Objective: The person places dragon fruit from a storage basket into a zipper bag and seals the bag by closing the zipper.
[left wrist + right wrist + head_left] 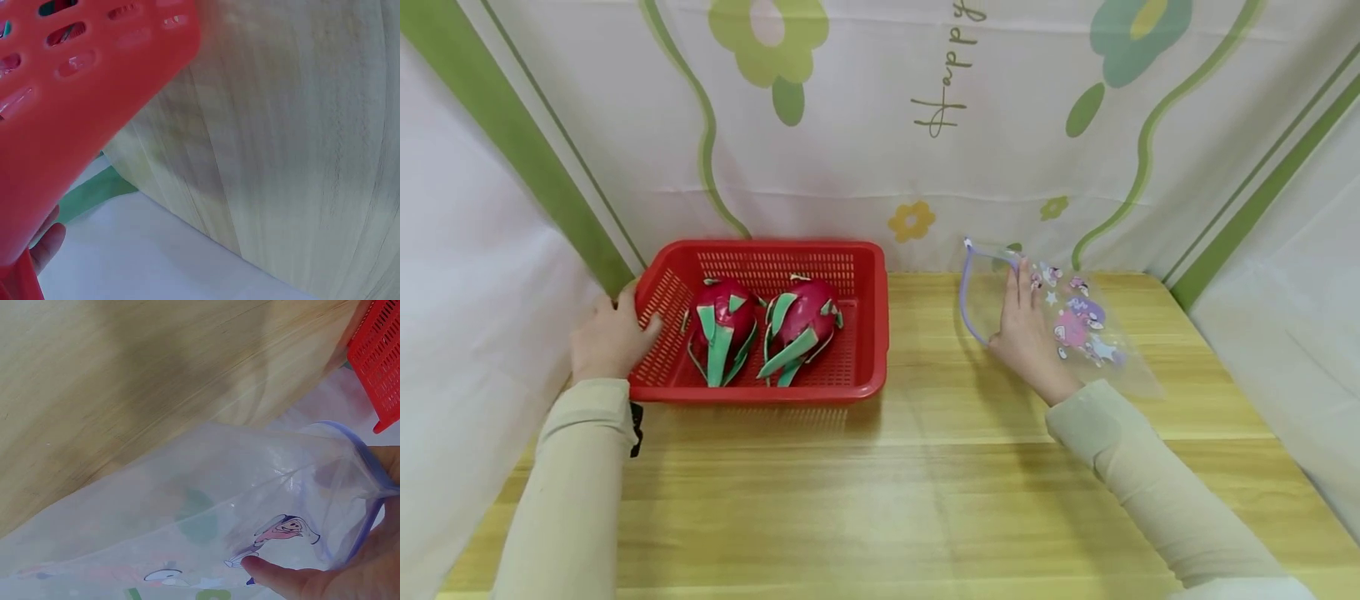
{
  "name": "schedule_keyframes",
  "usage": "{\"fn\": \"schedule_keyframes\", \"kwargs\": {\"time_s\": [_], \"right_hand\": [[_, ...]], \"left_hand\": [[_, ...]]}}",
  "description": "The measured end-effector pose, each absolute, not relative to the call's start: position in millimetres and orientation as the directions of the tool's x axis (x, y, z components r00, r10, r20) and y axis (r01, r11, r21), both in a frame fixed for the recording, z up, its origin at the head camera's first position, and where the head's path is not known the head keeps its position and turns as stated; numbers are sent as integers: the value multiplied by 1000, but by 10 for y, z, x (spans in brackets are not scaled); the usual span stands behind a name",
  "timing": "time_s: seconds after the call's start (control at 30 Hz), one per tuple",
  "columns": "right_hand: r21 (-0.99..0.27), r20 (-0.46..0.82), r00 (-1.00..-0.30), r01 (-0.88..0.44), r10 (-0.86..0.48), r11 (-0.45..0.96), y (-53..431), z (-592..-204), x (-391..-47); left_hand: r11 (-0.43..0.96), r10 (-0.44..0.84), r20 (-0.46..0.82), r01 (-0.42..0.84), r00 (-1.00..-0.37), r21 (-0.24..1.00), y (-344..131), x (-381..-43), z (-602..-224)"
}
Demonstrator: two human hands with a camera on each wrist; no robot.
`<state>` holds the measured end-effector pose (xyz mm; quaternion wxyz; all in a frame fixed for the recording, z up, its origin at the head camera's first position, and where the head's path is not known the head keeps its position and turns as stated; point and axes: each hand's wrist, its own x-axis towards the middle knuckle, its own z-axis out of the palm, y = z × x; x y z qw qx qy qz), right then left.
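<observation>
My left hand point(613, 337) grips the left end of a red plastic basket point(760, 395), its thumb over the rim. Inside lie two pinkish-red dragon fruits with green scales, one on the left point(730, 310) and one on the right point(805, 315). In the left wrist view, the slotted basket wall point(119, 69) hides most of that hand. Over on the right, my right hand point(1028, 337) holds a clear zip bag point(1123, 354) near its purple-edged mouth. Cartoon prints and stars decorate the bag. The right wrist view shows its mouth parted, with the thumb point(281, 578) against the plastic.
Both hands work over a wooden table point(880, 500). Behind it hangs a white cloth point(865, 158) with flowers and green lines, and more white cloth borders the left and right sides. The basket stands near the back edge, left of the bag.
</observation>
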<state>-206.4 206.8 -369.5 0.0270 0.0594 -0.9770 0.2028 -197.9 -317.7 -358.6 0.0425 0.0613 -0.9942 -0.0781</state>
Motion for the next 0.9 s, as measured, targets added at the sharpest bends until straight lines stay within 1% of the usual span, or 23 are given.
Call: {"fn": "schedule_keyframes", "kwargs": {"time_s": [0.17, 0.3, 0.4, 0.57, 0.63, 0.77, 0.9], "right_hand": [[-385, 84, -991, -129, -105, 914, 2083, -3705, -2063], [-385, 78, -992, -121, -98, 915, 2091, -3713, -2058], [-386, 76, -992, -120, -98, 915, 2092, -3713, -2048], [-385, 78, -992, -124, -102, 914, 2095, -3711, -2033], [-382, 80, -991, -127, -104, 915, 2093, -3709, -2031], [-378, 77, -991, -131, -110, 916, 2092, -3703, -2034], [-370, 79, -990, -136, -114, 919, 2101, -3697, -2033]], "left_hand": [[963, -176, 50, -161, -983, 216, -3135, -1987, -3553], [954, -197, 58, -178, -979, 240, -3027, -2041, -3479], [957, -187, 104, -158, -977, 242, -2894, -2095, -3411], [961, -136, 224, -74, -965, 268, -2643, -2145, -3357], [960, -113, 246, -41, -963, 278, -2554, -2150, -3357], [961, -80, 221, -17, -972, 274, -2418, -2155, -3356], [964, -33, 141, 6, -989, 268, -2306, -2145, -3337]]}}
